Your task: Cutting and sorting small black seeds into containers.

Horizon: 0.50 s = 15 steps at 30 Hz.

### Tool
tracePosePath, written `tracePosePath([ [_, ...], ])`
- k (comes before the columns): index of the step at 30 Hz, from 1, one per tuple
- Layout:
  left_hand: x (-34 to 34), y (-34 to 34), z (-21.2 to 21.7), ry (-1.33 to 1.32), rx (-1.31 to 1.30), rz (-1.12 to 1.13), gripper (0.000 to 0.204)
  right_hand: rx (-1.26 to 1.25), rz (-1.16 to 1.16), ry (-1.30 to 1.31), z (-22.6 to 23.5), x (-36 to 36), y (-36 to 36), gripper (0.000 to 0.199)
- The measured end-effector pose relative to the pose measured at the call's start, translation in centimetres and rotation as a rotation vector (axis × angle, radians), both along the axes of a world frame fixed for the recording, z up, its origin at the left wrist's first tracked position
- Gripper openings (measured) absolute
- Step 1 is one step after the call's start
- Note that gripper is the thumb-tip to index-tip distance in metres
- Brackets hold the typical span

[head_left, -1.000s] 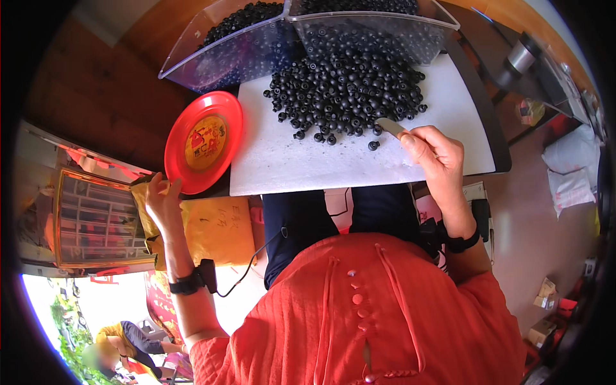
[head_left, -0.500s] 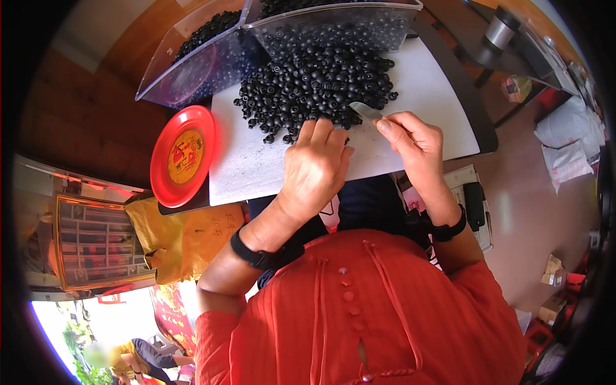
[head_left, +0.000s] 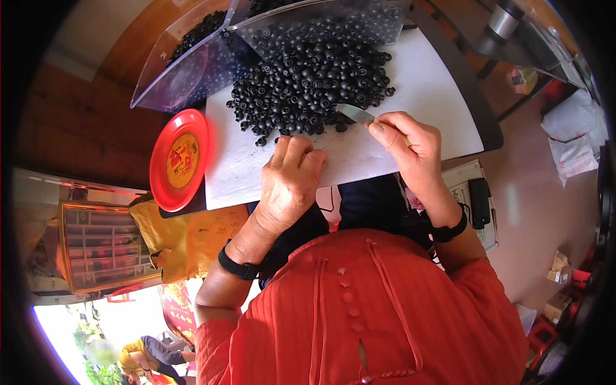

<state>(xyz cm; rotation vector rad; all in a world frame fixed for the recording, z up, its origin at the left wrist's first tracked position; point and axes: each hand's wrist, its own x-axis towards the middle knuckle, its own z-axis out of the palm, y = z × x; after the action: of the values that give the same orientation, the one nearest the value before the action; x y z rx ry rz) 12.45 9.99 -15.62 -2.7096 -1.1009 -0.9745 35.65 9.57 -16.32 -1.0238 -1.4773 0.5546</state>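
On the surface [head_left: 443, 102]: black pieces [head_left: 308, 83], heaped; toward near edge, knife [head_left: 355, 113], clamped by right fingers [head_left: 405, 122]; left fingers [head_left: 296, 149], hold not discernible.

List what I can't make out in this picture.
In the head view:
Left hand: anything it may hold, hidden by its own fingers.
Knife: handle, mostly covered by the right hand.
Clear bins: far ends, cut off by the top edge.
Black pieces: the lowest, buried under others.
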Motion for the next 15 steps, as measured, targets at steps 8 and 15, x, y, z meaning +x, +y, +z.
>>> tracePosePath([
  [8, -1.9, -0.9, -0.6, -0.039, 0.021, 0.105, 0.021, 0.018, -0.016, -0.100, -0.3, -0.2, 0.2, 0.021],
  [15, -5.5, -1.7, -0.4, -0.110, 0.003, 0.251, 0.017, 0.087, -0.032, -0.340, 0.5, -1.4, 0.0, 0.020],
])
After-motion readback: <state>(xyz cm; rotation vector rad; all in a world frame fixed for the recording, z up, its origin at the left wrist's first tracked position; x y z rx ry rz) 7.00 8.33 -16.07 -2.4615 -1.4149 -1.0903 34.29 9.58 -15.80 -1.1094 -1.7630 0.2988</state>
